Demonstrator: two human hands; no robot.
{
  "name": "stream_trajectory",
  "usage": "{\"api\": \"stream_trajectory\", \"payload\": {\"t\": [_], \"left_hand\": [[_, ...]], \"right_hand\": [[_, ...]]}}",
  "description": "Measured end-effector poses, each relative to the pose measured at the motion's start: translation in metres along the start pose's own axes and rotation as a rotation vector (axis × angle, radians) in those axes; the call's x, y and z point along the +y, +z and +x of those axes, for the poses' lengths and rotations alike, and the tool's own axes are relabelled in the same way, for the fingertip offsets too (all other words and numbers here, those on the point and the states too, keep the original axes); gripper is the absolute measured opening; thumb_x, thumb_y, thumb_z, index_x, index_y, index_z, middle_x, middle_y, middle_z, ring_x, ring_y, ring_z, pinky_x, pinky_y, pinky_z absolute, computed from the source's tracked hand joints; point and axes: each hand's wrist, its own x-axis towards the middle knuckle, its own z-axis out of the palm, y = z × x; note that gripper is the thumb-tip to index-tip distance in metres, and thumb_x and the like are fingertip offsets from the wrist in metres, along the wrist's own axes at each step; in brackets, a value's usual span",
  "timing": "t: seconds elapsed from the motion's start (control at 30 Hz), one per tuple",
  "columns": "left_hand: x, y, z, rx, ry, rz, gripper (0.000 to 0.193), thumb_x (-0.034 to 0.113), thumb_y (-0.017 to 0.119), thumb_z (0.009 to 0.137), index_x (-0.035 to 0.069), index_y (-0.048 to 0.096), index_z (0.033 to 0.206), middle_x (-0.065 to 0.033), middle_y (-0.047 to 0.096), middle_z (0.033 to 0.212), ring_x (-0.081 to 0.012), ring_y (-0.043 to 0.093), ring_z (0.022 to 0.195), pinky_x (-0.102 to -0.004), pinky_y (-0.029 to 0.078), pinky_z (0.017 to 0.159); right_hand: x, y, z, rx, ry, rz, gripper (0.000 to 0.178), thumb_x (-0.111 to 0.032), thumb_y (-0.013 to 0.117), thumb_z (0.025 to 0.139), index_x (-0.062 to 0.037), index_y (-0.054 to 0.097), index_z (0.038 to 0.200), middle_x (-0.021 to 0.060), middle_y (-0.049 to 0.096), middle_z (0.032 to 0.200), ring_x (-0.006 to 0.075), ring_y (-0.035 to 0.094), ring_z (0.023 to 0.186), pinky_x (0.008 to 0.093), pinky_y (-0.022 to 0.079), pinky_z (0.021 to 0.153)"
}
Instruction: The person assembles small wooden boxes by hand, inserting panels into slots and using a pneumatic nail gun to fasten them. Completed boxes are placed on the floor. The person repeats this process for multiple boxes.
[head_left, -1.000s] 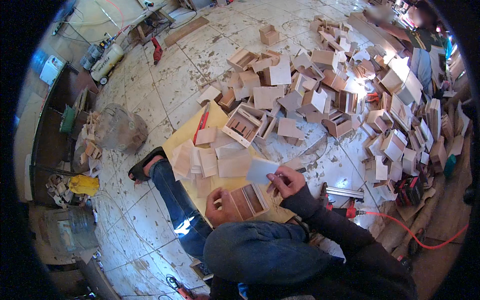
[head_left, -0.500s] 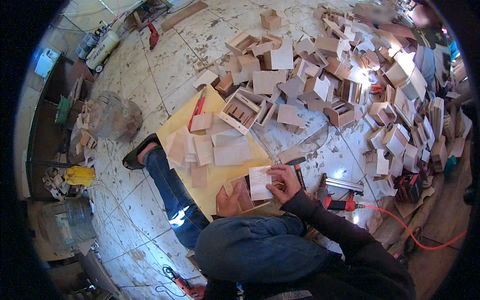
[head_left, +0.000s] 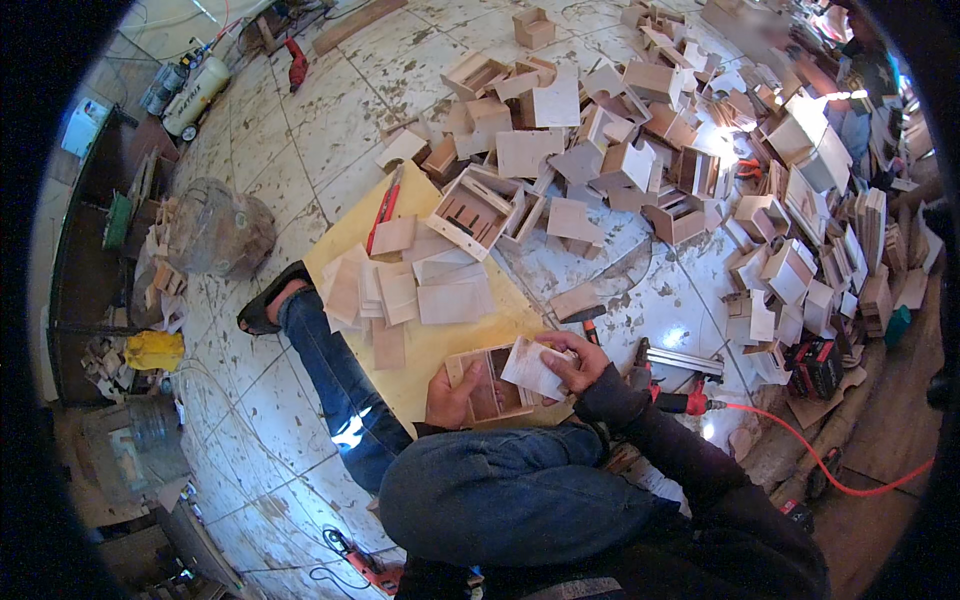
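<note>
A small wooden box with a divider (head_left: 484,388) lies low over the yellow board, close to my knee. My left hand (head_left: 451,396) grips its left end, thumb over the wall. In my right hand (head_left: 574,362) is a thin pale wooden panel (head_left: 532,370), pinched between thumb and fingers. The panel is tilted over the right part of the box and hides that compartment. Whether its lower edge touches the box I cannot tell. Beyond the box, several loose thin panels (head_left: 455,304) lie overlapping on the yellow board (head_left: 420,350).
A red long-handled tool (head_left: 386,210) and an open wooden box (head_left: 474,214) rest at the board's far side. Many wooden boxes (head_left: 630,165) are heaped beyond. To my right are a hammer (head_left: 588,322), a nail gun (head_left: 684,402) and its red hose (head_left: 800,450).
My right hand has moved slightly right and turned the panel from nearly straight to slanted. More of the box's inside shows now. The view has shifted a little.
</note>
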Motion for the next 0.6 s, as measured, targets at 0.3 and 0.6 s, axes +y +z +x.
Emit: {"api": "stream_trajectory", "payload": {"t": [0.3, 0.6], "left_hand": [[0.001, 0.004, 0.001, -0.024, -0.057, -0.113, 0.026, 0.016, 0.056, 0.091, 0.002, 0.050, 0.112, -0.0109, 0.062, 0.089, -0.0212, 0.064, 0.070, -0.0353, 0.056, 0.059], [0.001, 0.004, 0.002, 0.001, -0.083, -0.093, 0.026, 0.017, 0.059, 0.090, 0.001, 0.051, 0.109, -0.0121, 0.063, 0.086, -0.0214, 0.064, 0.067, -0.0351, 0.056, 0.056]], "right_hand": [[0.009, -0.017, 0.023, -0.020, -0.569, -0.187, 0.027, 0.004, 0.068, 0.072, -0.0072, 0.064, 0.096, 0.0074, 0.063, 0.097, 0.0165, 0.058, 0.100, 0.0295, 0.046, 0.086], [0.000, -0.025, 0.012, -0.190, -0.151, -0.042, 0.024, 0.006, 0.057, 0.081, -0.0069, 0.054, 0.100, 0.0087, 0.053, 0.103, 0.0212, 0.056, 0.100, 0.0313, 0.047, 0.083]]}}
